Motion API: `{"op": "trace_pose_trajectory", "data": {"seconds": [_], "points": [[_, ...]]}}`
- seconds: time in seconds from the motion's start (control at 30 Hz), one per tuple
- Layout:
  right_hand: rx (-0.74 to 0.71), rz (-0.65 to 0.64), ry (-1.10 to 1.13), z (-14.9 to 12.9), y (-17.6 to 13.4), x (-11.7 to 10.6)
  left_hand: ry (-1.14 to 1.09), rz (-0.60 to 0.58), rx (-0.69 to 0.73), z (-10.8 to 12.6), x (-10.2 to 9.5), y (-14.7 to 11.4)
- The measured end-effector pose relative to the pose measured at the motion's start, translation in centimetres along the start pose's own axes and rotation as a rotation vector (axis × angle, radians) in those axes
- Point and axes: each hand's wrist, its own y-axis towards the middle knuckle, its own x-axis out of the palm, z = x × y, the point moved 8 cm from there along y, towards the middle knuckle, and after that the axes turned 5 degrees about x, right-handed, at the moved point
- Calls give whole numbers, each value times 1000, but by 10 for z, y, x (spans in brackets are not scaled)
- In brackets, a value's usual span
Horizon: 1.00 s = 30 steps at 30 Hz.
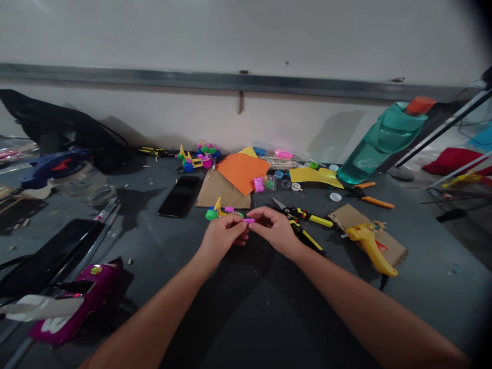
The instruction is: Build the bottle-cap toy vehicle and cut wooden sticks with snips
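Note:
My left hand [226, 233] and my right hand [274, 230] meet over the middle of the dark table. Between their fingertips is a small pink piece [249, 221], perhaps modelling clay, pinched from both sides. Just behind my left hand stands a small yellow craft figure [218, 207] with a green ball [211, 214] and a pink bit [229, 209] by it; my fingers partly hide it. Right of my right hand lie scissors [282, 206] and yellow-and-black pliers [307, 238].
A yellow glue gun [369, 246] rests on cardboard [395, 251] at right, near a tilted teal bottle [378, 143]. Behind are orange paper [242, 171], a black phone [179, 196] and more colourful figures [192, 160]. A magenta power strip [84, 292] and blue glue gun [57, 166] are at left.

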Motion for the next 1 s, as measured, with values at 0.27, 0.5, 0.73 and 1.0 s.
{"op": "trace_pose_trajectory", "data": {"seconds": [0.27,0.5,0.73,1.0], "points": [[-168,33,-224,-11,-4,-2,-41,-55,-24,-2,1,0],[-222,25,-280,-15,-5,-1,-8,-59,-35,-2,0,1],[-255,-21,-283,-19,-7,3,-28,-73,-68,-4,2,0],[-37,8,-160,-3,-2,-2,-13,-27,-39,-4,-3,1]]}}
